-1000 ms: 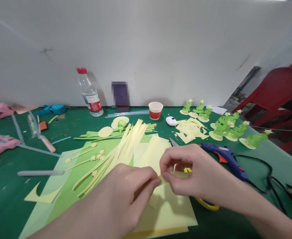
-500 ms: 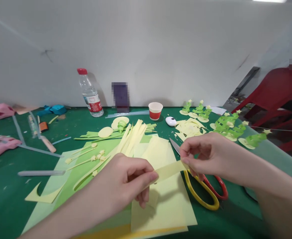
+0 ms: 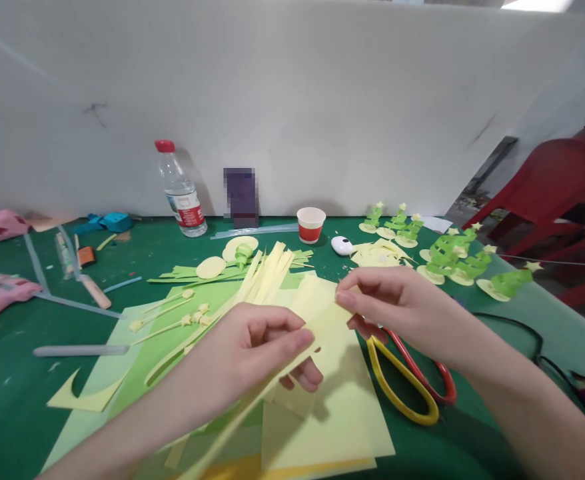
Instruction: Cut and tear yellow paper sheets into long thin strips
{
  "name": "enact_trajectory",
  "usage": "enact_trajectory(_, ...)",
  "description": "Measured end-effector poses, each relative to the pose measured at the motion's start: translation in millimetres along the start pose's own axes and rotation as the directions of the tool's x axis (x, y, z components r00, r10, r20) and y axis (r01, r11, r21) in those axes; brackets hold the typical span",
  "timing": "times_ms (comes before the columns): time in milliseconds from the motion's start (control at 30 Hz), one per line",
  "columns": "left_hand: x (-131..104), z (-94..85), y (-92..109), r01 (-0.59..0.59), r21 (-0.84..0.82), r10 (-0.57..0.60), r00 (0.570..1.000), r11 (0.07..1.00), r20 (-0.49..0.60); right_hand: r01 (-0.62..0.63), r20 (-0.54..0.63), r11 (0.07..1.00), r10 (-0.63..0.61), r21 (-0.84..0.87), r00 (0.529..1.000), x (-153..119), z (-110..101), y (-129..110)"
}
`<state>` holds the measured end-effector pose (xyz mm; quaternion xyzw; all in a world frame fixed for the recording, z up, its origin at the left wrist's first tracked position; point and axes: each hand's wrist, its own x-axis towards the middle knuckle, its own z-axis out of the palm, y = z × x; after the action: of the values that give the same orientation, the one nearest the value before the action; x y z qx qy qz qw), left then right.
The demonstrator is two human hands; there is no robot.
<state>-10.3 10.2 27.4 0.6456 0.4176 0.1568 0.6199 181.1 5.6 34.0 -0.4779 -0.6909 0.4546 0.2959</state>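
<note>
A long pale-yellow paper strip (image 3: pixel 232 427) is pinched in both hands over the middle of the table. My left hand (image 3: pixel 272 343) holds it between thumb and forefinger, its tail hanging down toward the front edge. Close by on the right, my right hand (image 3: pixel 385 300) pinches the strip's upper part. Pale-yellow sheets (image 3: pixel 337 427) lie beneath the hands. Scissors with yellow and red handles (image 3: pixel 425 419) rest below my right hand, which hides their blades. Behind my left hand are a bundle of cut strips (image 3: pixel 267 273) and strips with small folded stars (image 3: pixel 187 319).
Green spiral paper trees (image 3: pixel 440 253) stand at the right. A water bottle (image 3: pixel 190 207), a paper cup (image 3: pixel 311 230) and a white rounded object (image 3: pixel 342 245) line the back. Left lie a pink glue gun (image 3: pixel 10 293) and glue stick (image 3: pixel 80 350). A black cable (image 3: pixel 517 320) curves right.
My right hand has moved left, nearer my left hand. The strip, earlier stretched between the hands, now trails below my left hand. A black cable has come into view at right.
</note>
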Motion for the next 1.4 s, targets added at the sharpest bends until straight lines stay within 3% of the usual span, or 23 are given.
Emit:
enact_trajectory(133,3.2,2.2,1.1,0.024,0.158,-0.029,0.999,0.987,0.026,-0.066,0.068,0.997,0.062,0.051,0.996,1.9,9.8,0.8)
enact_trajectory(333,9.8,2.5,-5.5,-0.008,0.196,0.008,1.0,0.981,0.0,-0.085,0.138,0.996,0.08,0.028,0.987,0.2,4.0,1.5)
enact_trajectory(433,10.1,3.5,-6.3,-0.012,0.207,0.003,0.999,0.978,0.04,-0.099,0.187,0.994,0.089,0.047,0.978,1.8,5.9,3.3)
enact_trajectory(700,12.1,9.4,-11.5,0.003,-0.159,0.017,0.992,0.987,0.128,-0.184,0.145,0.971,0.162,0.153,0.976,8.3,12.4,6.0)
enact_trajectory(867,11.6,11.3,-7.9,0.048,-0.27,0.004,0.982,0.962,0.19,-0.21,0.141,0.962,0.187,0.174,0.972,6.8,4.7,3.6)
enact_trajectory(1033,8.8,14.2,-12.2,0.099,-0.406,0.025,0.957,0.908,0.289,-0.185,0.036,0.953,0.182,0.239,0.983,3.8,-11.1,6.8)
enact_trajectory(1200,6.8,14.0,-15.5,0.165,-0.449,0.017,0.928,0.878,0.373,-0.146,-0.031,0.948,0.161,0.281,0.987,0.3,-30.2,8.0)
enact_trajectory(1400,6.4,10.7,-15.8,0.141,-0.411,0.036,0.918,0.9,0.394,-0.159,-0.012,0.937,0.171,0.311,0.985,-1.5,-33.4,6.4)
